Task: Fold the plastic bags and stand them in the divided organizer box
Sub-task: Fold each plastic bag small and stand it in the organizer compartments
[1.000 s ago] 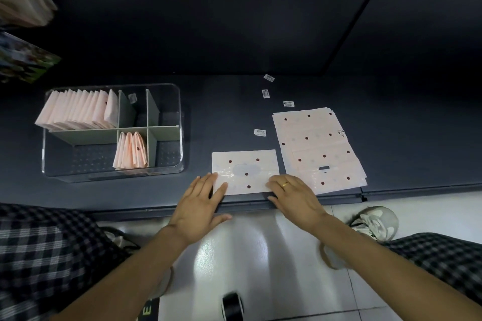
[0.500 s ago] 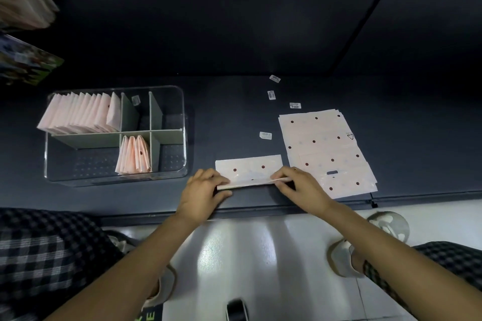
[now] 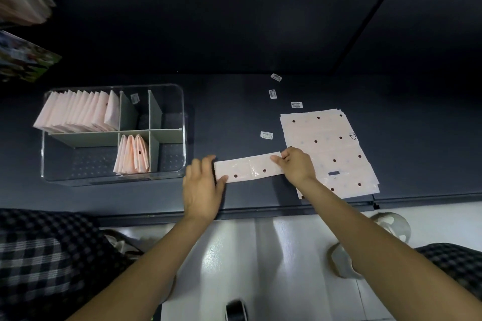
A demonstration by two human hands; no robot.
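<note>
Left hand (image 3: 202, 187) is pressing flat-fingered on the folded bag strip's (image 3: 247, 171) left end, right hand (image 3: 296, 165) is pinching its right end, strip lying on the dark table (image 3: 234, 117) between organizer box (image 3: 182, 112) and bag stack (image 3: 328, 148).

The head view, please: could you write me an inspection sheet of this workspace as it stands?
Surface: dark table, pale floor in front of it.
Job's things: folded bag strip lies flat between the hands; stack of flat dotted bags to its right; clear organizer box to its left holds a row of folded bags in the far left compartment and a few in the near middle one.
Clutter: small white labels scattered on the table.
Hands: left hand rests on the strip's left end; right hand pinches its right end.
Cables: nothing seen.
Surroundings: checked fabric low left; blurred items far left.
</note>
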